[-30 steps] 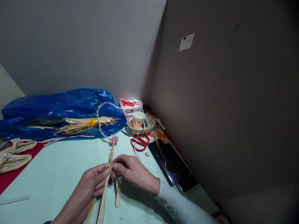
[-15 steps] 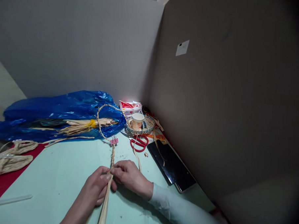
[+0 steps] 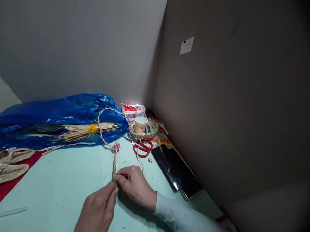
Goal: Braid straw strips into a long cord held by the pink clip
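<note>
rough dry straw braid (image 3: 114, 164); glossy crinkled blue plastic bag (image 3: 59, 117); matt pale-green table (image 3: 59, 180); shiny black tablet (image 3: 177, 171); woven basket (image 3: 154, 128); paper cup (image 3: 140, 124).

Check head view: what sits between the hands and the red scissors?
Mostly bare green table, with a loose straw strip running from the right hand toward the red scissors.

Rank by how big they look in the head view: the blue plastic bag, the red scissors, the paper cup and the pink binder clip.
1. blue plastic bag
2. red scissors
3. paper cup
4. pink binder clip
The cup sits slightly farther away than the scissors, so that pair is less sure.
</note>
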The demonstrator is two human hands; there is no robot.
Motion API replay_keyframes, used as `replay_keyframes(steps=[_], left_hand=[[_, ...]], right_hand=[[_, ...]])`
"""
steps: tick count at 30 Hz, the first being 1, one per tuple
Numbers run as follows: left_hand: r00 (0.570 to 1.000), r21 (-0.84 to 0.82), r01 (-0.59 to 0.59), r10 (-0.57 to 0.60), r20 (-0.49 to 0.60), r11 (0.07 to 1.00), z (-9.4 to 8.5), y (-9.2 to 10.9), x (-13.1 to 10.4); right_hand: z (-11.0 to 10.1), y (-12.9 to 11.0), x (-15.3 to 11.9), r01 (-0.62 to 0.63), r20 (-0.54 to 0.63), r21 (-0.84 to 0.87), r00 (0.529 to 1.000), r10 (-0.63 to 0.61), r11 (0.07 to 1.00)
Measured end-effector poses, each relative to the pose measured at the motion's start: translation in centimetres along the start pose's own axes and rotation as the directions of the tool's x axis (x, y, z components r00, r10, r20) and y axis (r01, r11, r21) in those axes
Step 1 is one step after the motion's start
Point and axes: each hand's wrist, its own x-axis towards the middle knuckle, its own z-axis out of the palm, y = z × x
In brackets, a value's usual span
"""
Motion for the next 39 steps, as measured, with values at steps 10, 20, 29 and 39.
replay_keyframes(steps=[10, 20, 29, 39], left_hand=[[0.985, -0.125, 0.146, -0.156, -0.072, 0.981, -2.6, 0.4, 1.3], [0.873, -0.763, 0.485, -0.289, 0.392, 0.428, -0.8, -0.1, 2.9], [0.901, -0.592, 0.416, -0.402, 0.164, 0.69, -1.2, -0.2, 3.0], [0.879, -0.695, 0.437, -0.436, 0.195, 0.57, -1.1, -0.6, 1.8]], right_hand=[[-0.2, -0.3, 0.3, -0.145, 0.122, 0.152, 0.984, 0.126, 0.978], [-0.5, -0.2, 0.3, -0.08, 0.155, 0.096, 0.986, 0.064, 0.992], [-1.8, -2.4, -0.9, 0.081, 0.113, -0.551, 0.993, -0.022, 0.83], [0.1, -2.6, -2.5, 0.374, 0.307, -0.706, 0.927, -0.217, 0.602]])
